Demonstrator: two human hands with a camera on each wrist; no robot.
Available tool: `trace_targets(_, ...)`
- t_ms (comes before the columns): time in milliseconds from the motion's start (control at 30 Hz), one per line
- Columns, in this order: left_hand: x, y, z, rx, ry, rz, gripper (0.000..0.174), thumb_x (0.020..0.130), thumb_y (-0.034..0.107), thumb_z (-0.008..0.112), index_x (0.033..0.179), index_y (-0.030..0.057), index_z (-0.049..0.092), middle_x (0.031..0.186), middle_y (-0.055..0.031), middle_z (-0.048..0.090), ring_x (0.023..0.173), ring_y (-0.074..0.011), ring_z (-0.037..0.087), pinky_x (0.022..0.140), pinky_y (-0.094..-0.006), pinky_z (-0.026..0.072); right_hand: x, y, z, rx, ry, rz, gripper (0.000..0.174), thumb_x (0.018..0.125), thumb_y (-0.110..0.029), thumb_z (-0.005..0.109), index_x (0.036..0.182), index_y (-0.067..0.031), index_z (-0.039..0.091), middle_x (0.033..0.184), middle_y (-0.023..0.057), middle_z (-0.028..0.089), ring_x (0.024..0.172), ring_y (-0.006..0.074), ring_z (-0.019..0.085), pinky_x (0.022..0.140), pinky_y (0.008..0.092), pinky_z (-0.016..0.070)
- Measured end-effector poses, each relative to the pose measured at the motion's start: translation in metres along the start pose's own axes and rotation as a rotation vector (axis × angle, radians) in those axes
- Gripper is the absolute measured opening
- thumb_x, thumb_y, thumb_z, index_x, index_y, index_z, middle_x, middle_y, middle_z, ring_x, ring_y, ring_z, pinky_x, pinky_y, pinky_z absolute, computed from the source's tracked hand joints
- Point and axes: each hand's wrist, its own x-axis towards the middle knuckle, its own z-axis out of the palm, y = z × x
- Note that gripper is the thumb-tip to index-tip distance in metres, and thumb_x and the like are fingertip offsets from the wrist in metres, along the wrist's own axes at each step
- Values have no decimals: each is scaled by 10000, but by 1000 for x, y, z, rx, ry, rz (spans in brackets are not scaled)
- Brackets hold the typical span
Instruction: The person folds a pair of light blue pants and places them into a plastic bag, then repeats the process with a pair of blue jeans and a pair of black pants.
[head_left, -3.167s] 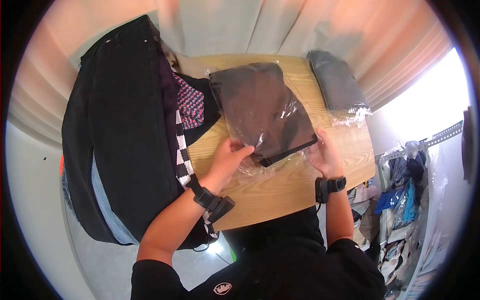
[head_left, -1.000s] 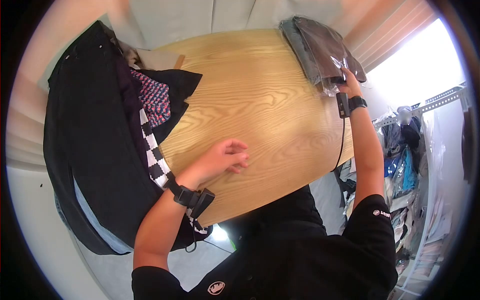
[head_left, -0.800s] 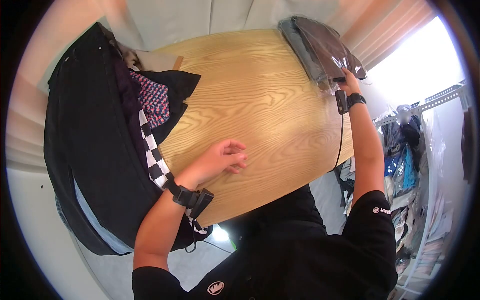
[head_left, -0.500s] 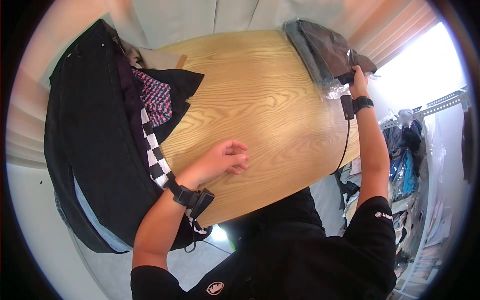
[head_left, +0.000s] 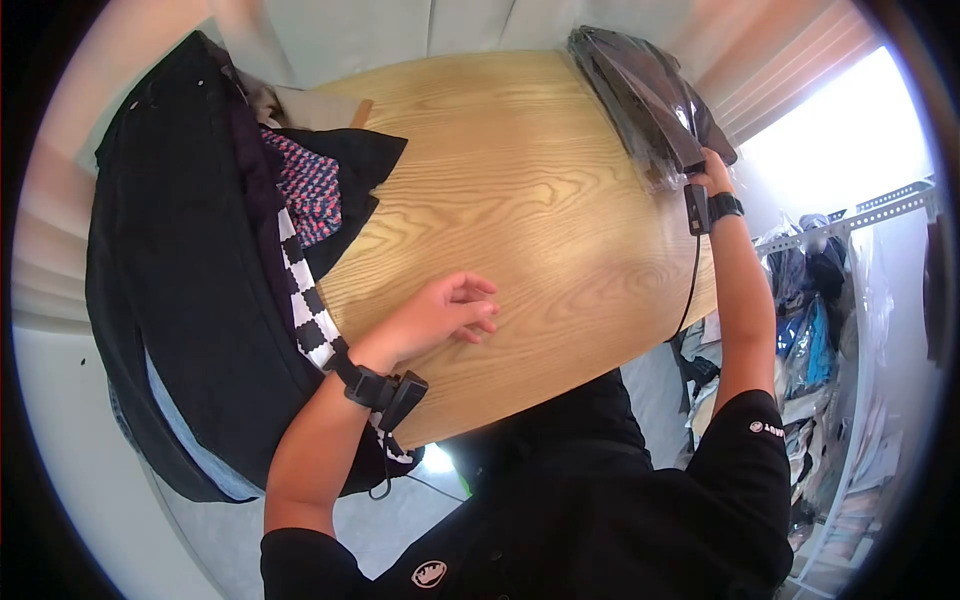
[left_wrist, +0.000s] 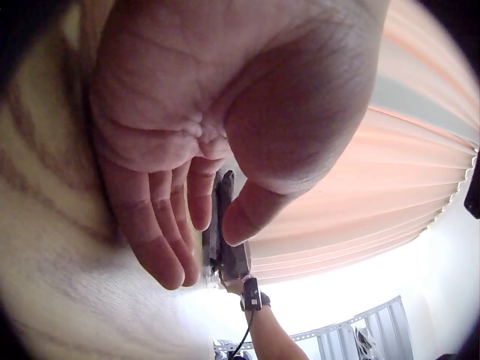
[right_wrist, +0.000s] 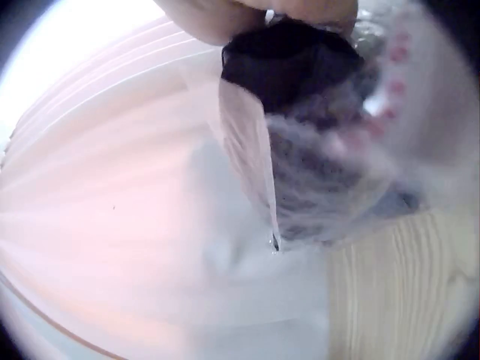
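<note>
A folded dark brown garment in a clear plastic bag (head_left: 660, 95) lies at the back right of the wooden table, over a second bagged dark garment (head_left: 620, 110). My right hand (head_left: 714, 175) grips the near end of the upper bag. In the right wrist view, fingers (right_wrist: 300, 10) close over the dark cloth (right_wrist: 292, 71) at the top, with loose clear film around it. My left hand (head_left: 452, 312) lies by the left part of the table, fingers loosely curved and holding nothing. The left wrist view shows its palm (left_wrist: 180, 97) bare, side on against the tabletop.
A big pile of clothes (head_left: 190, 260), black on top, hangs over the table's left side; a black piece with a pink-and-blue knit (head_left: 312, 190) juts from it. Curtains (head_left: 480, 25) stand behind the wooden table (head_left: 500, 200). Bagged clothes (head_left: 810, 340) hang from a rack at right.
My right hand has carried the bagged brown garment from mid-table onto the other package at back right. My left hand has let go of it. Lately the bag's near end has shifted slightly.
</note>
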Motion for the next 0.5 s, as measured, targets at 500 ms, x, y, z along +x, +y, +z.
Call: trace_targets(500,-1,0,-5,-1,5,-35,352,957,179,604,1259,35,491,1179,-133,598,1001,-204,642,844,-323,550,49,-5,-8,-153,214,-85,339,802,-164,672,1137,-112,650,1153,180,595,1029,266,606,792,431,505)
